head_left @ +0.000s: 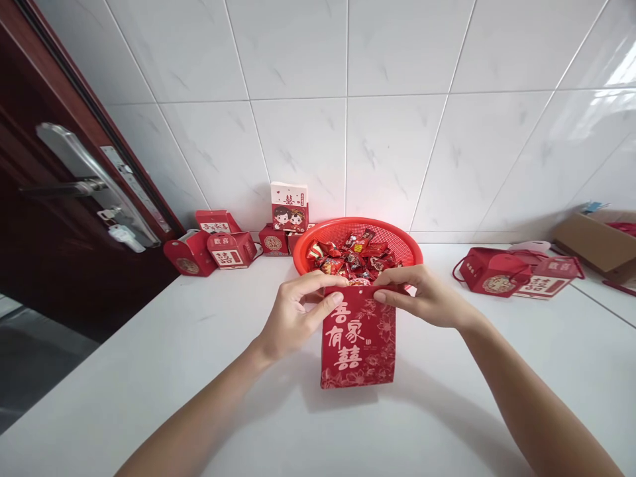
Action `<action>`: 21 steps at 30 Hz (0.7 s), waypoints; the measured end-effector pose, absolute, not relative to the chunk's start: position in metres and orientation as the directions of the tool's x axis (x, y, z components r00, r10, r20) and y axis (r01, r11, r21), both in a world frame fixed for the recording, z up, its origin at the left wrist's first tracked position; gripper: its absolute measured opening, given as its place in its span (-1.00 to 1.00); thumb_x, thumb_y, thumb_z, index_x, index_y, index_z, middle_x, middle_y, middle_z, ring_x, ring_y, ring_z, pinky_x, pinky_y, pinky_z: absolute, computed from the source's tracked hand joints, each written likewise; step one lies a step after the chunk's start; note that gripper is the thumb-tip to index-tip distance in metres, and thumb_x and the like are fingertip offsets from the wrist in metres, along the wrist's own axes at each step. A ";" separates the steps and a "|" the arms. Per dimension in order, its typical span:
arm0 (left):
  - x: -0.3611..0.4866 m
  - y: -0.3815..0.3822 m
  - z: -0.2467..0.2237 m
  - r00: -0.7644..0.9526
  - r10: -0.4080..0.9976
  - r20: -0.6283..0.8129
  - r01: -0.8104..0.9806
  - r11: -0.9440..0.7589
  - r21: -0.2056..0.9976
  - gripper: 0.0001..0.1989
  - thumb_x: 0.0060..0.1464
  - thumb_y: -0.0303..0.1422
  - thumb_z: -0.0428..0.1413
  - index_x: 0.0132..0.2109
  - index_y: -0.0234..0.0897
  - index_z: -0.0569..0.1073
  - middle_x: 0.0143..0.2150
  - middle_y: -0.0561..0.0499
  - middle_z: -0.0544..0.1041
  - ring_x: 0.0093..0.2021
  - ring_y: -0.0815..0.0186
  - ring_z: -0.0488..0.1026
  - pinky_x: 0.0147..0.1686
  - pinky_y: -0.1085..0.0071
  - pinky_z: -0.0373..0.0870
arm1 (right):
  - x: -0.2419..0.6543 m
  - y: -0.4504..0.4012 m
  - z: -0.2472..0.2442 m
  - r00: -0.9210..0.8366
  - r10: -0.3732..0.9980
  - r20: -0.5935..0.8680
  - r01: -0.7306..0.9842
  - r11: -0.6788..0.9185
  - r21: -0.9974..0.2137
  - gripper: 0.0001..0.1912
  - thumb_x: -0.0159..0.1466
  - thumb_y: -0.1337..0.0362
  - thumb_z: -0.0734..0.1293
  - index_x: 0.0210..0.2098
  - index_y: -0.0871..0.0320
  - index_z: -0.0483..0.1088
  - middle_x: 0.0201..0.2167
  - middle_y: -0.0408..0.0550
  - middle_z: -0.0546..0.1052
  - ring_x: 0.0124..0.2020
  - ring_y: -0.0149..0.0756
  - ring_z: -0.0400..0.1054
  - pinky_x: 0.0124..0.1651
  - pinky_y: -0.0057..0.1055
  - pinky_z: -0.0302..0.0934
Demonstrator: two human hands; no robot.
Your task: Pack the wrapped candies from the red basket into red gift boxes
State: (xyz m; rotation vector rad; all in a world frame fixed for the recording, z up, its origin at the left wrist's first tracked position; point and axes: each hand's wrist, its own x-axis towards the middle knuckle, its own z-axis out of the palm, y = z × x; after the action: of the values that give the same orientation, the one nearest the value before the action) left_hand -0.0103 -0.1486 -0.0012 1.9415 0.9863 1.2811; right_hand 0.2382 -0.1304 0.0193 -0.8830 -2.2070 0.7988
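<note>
A red paper gift bag with white Chinese characters and pale flower outlines hangs upright between my hands, just above the white table. My left hand pinches its top edge at the left corner, thumb on the front and fingers behind. At the right corner my right hand pinches the same edge in the same way. A small hole shows in the middle of the top edge. Right behind the bag stands a red plastic basket holding many red-wrapped candies. What lies inside the bag is hidden.
Red gift boxes stand by the wall at left. A white-and-red box with cartoon figures sits on another red box. More red boxes with cord handles and a cardboard box are at right. A dark door borders the table's left.
</note>
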 end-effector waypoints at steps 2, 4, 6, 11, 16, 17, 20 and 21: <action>-0.010 -0.148 -0.004 0.269 0.854 0.444 0.239 -0.506 0.828 -0.78 0.17 -0.27 0.24 -0.07 -0.23 0.63 -0.15 -0.02 0.65 -0.30 0.32 0.58 -0.25 0.43 0.60 | 0.239 -0.131 0.022 -0.604 0.731 0.317 0.364 0.608 -0.706 -0.68 0.41 0.08 0.30 -0.35 0.16 0.50 -0.46 -0.10 0.51 -0.45 -0.37 0.28 -0.40 -0.42 0.16; -0.010 -0.146 -0.006 0.279 0.877 0.391 0.203 -0.451 0.869 -0.67 0.16 -0.22 0.26 0.04 -0.22 0.59 -0.08 -0.04 0.63 -0.23 0.29 0.60 -0.18 0.38 0.62 | 0.245 -0.134 0.028 -0.628 0.709 0.320 0.367 0.633 -0.682 -0.67 0.41 0.08 0.30 -0.37 0.16 0.49 -0.47 -0.10 0.51 -0.45 -0.37 0.26 -0.39 -0.40 0.16; -0.008 -0.146 -0.008 0.283 0.887 0.365 0.159 -0.419 0.894 -0.57 0.14 -0.19 0.27 0.12 -0.22 0.52 -0.01 -0.06 0.61 -0.10 0.23 0.60 -0.07 0.33 0.60 | 0.256 -0.138 0.037 -0.618 0.712 0.334 0.391 0.646 -0.655 -0.67 0.39 0.06 0.31 -0.38 0.14 0.50 -0.49 -0.10 0.51 -0.46 -0.36 0.26 -0.38 -0.37 0.19; 0.012 -0.155 -0.030 0.292 0.813 0.504 0.168 -0.562 0.810 -0.83 0.23 -0.26 0.16 -0.16 -0.27 0.53 -0.17 -0.06 0.58 -0.13 0.25 0.53 -0.06 0.34 0.52 | 0.306 -0.147 0.056 -0.162 0.849 0.504 0.464 0.516 -0.720 -0.69 0.24 -0.02 0.47 -0.37 0.10 0.59 -0.47 -0.05 0.56 -0.42 -0.27 0.38 -0.37 -0.33 0.27; 0.038 -0.174 -0.092 0.614 0.707 0.352 0.130 -0.530 0.838 -0.85 0.19 -0.37 0.11 -0.30 -0.27 0.55 -0.32 -0.06 0.55 -0.29 0.29 0.50 -0.19 0.38 0.50 | 0.364 -0.155 0.058 0.482 0.625 0.614 0.401 0.465 -0.789 -0.56 -0.12 -0.04 0.66 -0.43 0.15 0.61 -0.52 -0.01 0.52 -0.52 -0.32 0.31 -0.46 -0.27 0.23; 0.041 -0.177 -0.103 0.649 0.693 0.313 0.139 -0.513 0.847 -0.86 0.16 -0.40 0.11 -0.30 -0.27 0.57 -0.30 -0.07 0.56 -0.30 0.30 0.51 -0.20 0.38 0.50 | 0.377 -0.160 0.057 0.562 0.579 0.591 0.412 0.424 -0.807 -0.56 -0.16 0.00 0.68 -0.42 0.16 0.62 -0.51 -0.01 0.53 -0.53 -0.33 0.30 -0.45 -0.25 0.24; 0.044 -0.179 -0.122 0.707 0.665 0.241 0.178 -0.497 0.849 -0.85 0.13 -0.42 0.11 -0.28 -0.26 0.59 -0.25 -0.08 0.56 -0.30 0.30 0.50 -0.20 0.38 0.50 | 0.422 -0.182 0.050 0.749 0.397 0.530 0.514 0.156 -0.844 -0.71 -0.07 0.18 0.66 -0.41 0.17 0.63 -0.51 0.00 0.53 -0.57 -0.35 0.29 -0.40 -0.18 0.28; 0.044 -0.178 -0.123 0.708 0.668 0.229 0.184 -0.488 0.853 -0.85 0.14 -0.41 0.10 -0.28 -0.25 0.59 -0.25 -0.08 0.56 -0.29 0.30 0.50 -0.21 0.38 0.50 | 0.440 -0.190 0.045 0.777 0.353 0.522 0.544 0.041 -0.838 -0.78 0.00 0.23 0.63 -0.41 0.17 0.63 -0.54 0.00 0.51 -0.59 -0.36 0.29 -0.40 -0.17 0.28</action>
State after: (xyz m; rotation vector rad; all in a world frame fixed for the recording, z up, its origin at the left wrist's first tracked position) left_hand 0.0438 -0.1780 -0.1232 2.0329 0.6504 0.6944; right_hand 0.4399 -0.1905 0.0448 -1.5675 -0.7418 -0.1695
